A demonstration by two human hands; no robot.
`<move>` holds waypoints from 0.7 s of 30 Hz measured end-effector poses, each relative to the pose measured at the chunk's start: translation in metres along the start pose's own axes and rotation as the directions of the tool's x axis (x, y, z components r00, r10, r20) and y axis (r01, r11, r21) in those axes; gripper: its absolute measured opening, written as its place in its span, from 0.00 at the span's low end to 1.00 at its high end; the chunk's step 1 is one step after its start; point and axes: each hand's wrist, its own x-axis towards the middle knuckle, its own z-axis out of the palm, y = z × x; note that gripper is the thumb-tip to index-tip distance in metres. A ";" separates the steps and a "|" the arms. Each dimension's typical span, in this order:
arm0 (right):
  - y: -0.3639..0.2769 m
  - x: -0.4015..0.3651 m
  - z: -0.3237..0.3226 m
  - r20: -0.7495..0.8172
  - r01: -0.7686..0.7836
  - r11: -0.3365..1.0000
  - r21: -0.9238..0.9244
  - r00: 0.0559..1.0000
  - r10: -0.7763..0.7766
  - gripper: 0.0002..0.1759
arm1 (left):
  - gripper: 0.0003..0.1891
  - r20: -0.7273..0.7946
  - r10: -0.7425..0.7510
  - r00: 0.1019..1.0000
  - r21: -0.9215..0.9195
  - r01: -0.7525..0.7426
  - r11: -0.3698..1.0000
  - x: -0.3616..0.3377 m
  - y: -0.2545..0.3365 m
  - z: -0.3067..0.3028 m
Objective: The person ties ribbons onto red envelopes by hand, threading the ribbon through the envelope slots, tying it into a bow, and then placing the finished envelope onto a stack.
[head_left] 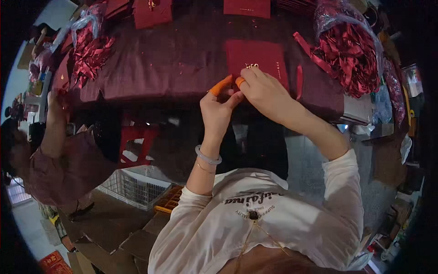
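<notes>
A dark red card (255, 52) with gold lettering lies at the near edge of the cloth-covered table. My left hand (216, 107) is at its lower left corner, an orange cover on the index finger and the thumb reaching toward my other hand. My right hand (264, 93) lies over the card's near edge, with an orange band on one finger. Its fingers are pinched together, meeting my left thumb. Whatever sits between the fingertips of both hands is hidden. A loose red ribbon strip (299, 82) lies just right of the card.
Red ribbons in a plastic bag (349, 57) lie at the right, and another ribbon bundle (91, 55) at the left. More red cards (246, 7) lie along the back. Another person's arm (54, 123) is at the left. A white crate (132, 187) stands below.
</notes>
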 end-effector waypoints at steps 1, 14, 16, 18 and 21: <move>0.000 0.002 -0.001 -0.004 -0.006 1.000 -0.001 1.000 0.006 0.11 | 0.21 -0.006 -0.013 1.000 -0.118 0.012 0.993 -0.001 0.001 0.001; 0.031 0.008 -0.005 0.222 -0.248 0.864 0.438 0.961 0.164 0.09 | 0.18 -0.060 0.085 0.995 -0.102 -0.091 0.991 -0.006 0.004 0.006; 0.037 0.002 0.000 0.211 -0.365 0.655 0.662 0.929 0.305 0.11 | 0.18 -0.057 0.061 0.997 -0.010 -0.062 0.998 -0.005 0.009 0.007; 0.037 -0.006 0.013 0.146 -0.310 0.644 0.699 0.944 0.296 0.10 | 0.18 -0.049 0.035 0.998 0.092 -0.030 0.995 -0.004 0.011 0.005; 0.042 -0.015 0.025 0.114 -0.298 0.523 0.799 0.928 0.354 0.11 | 0.17 0.084 0.151 0.985 0.168 -0.163 0.972 0.005 0.007 -0.005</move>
